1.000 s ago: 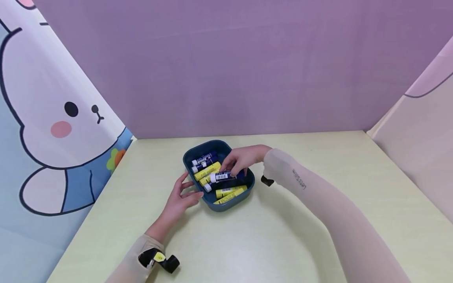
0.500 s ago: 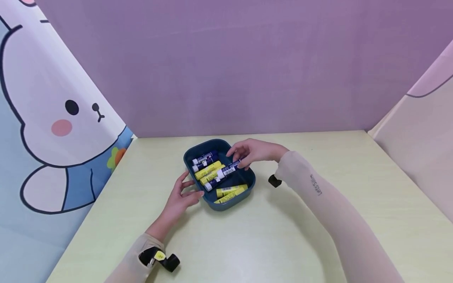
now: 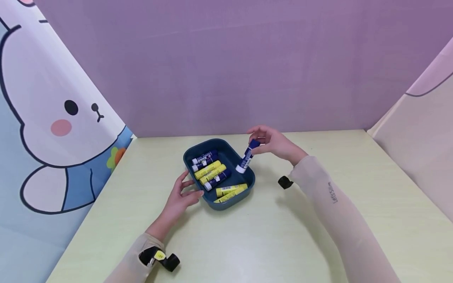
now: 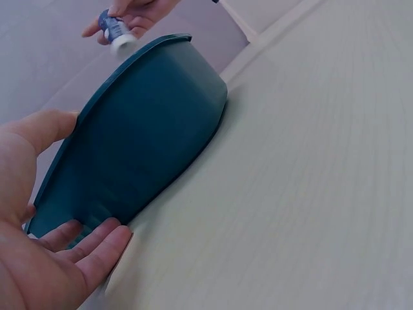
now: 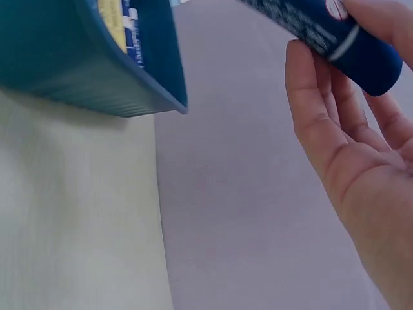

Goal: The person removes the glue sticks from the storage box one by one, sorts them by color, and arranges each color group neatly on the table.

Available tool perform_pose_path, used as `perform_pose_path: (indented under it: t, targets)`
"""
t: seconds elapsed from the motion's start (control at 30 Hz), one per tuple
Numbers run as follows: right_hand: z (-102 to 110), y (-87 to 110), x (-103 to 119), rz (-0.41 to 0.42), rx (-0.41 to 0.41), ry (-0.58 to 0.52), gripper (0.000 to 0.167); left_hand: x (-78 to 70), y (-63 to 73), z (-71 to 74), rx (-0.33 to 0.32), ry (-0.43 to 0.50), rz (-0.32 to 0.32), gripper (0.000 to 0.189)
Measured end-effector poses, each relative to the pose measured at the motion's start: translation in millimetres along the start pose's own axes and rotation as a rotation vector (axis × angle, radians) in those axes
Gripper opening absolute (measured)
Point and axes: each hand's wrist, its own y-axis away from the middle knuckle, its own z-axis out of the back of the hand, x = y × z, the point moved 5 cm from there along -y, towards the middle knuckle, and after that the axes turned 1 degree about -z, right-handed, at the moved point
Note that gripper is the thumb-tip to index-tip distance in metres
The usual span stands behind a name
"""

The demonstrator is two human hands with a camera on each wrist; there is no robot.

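Note:
My right hand (image 3: 274,142) pinches a dark blue glue stick (image 3: 247,156) between thumb and fingers. It slants over the right rim of the teal bin (image 3: 247,192), white end pointing down. In the right wrist view the blue glue stick (image 5: 322,32) crosses the fingertips, its rounded blue end beside the thumb. My left hand (image 3: 180,199) rests against the bin's left side. In the left wrist view its thumb touches the rim and its extended fingers (image 4: 97,248) lie along the outer wall near the table. Inside the bin lie blue glue sticks (image 3: 217,180) and yellow glue sticks (image 3: 213,173).
The bin stands on a pale wooden table (image 3: 226,243), near its back edge. Behind rises a purple backdrop (image 3: 247,70), with a cartoon-printed panel (image 3: 70,165) on the left and a pale panel (image 3: 421,149) on the right.
My right hand has lifted the blue glue stick from the bin's middle, moving right and up to the rim, and the stick has tilted steeper. The left hand stays put.

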Motion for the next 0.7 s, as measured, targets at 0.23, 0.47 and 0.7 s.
perform_pose_path:
  t: [0.23, 0.47, 0.7]
  targets:
    - [17.4, 10.4, -7.2, 0.023, -0.138, -0.242, 0.053, -0.2, 0.0, 0.3, -0.003, -0.007, -0.005, 0.09]
    - [27.2, 17.5, -18.0, 0.08, -0.167, -0.52, 0.048, -1.3, 0.0, 0.5, -0.003, -0.016, -0.005, 0.09]
    - [39.5, 22.5, -31.4, 0.034, -0.229, -0.553, 0.037, -0.4, -0.5, 0.6, -0.003, -0.025, 0.005, 0.09]
